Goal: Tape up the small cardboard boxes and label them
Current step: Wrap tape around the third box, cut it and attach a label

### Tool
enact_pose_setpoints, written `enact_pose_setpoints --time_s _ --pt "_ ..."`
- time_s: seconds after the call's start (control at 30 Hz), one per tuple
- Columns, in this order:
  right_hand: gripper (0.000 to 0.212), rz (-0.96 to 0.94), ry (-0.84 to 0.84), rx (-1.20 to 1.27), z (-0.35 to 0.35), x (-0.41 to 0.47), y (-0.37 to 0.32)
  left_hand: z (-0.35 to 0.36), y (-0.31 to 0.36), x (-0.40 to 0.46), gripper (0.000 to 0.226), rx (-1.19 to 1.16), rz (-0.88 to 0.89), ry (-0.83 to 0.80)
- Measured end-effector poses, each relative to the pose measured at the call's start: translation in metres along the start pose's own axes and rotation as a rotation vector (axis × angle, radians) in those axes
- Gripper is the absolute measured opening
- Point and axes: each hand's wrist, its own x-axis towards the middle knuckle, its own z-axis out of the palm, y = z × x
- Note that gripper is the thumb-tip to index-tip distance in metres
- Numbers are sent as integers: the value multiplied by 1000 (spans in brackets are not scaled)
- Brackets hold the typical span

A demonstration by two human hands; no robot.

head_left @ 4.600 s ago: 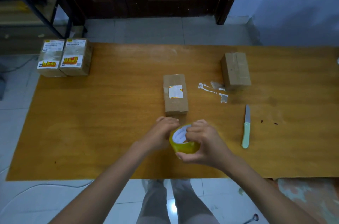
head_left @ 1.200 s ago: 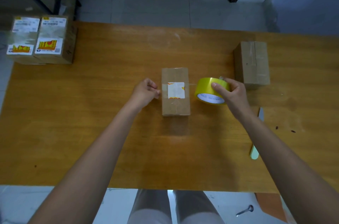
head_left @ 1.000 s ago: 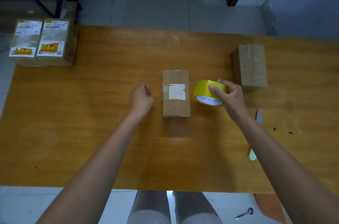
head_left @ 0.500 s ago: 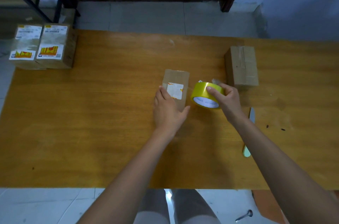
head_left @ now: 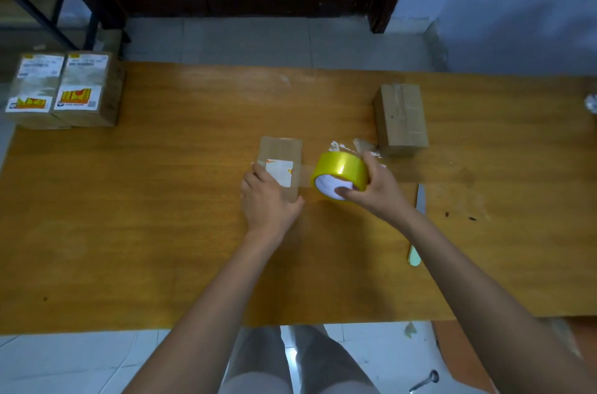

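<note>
- While drawn tight from the yellow tape roll (head_left: 340, 172) across the top of the small cardboard box (head_left: 280, 149) at the middle of the wooden table (head_left: 161, 232), could sag, twist or stick to itself if the pull slackens: speaking here of the clear tape strip (head_left: 305, 171)
- Clamped at its near end by the left hand (head_left: 269, 199), fingers close together along the left edge, thumb down the right side; could skid toward the roll if that hold eases, leaving a crooked band
- Gripped by the right hand (head_left: 376, 188), thumb in the white core and fingers curled over the outer face, just right of the box and lifted off the wood; could run on too far with a hard tug, or slip out of the curl
- Already crossing the white label (head_left: 280, 171) on the lid, so likely to trap bubbles or creases over the print unless smoothed flat
- Cannot tell whether the free end past the left edge is stuck down; could peel back if not
- Needs a cut next, probably; lying near the right forearm, blade partly hidden, the green-handled knife (head_left: 415, 256) could be knocked off or grabbed blind by the blade
- Just behind the roll, could catch on the sticky side and end up sealed underneath: torn paper scraps (head_left: 358, 145)
- Well apart and no hazard: taped box (head_left: 402, 117) at the right, two labelled boxes (head_left: 61, 90) at the far left corner
</note>
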Motion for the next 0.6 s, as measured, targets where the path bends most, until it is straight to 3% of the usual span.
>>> enact_pose_setpoints --time_s 0.2,0.37,0.6 --pt "64 -28 -114 -148 47 -17 6 -3 -47 -38 116 4 -79 43" --pt "72 -9 -78 -172 62 -23 14 -6 -48 -43 118 18 -90 34" --pt "59 -49 -47 -214 67 -22 13 -6 -52 -42 123 -19 -87 -30"
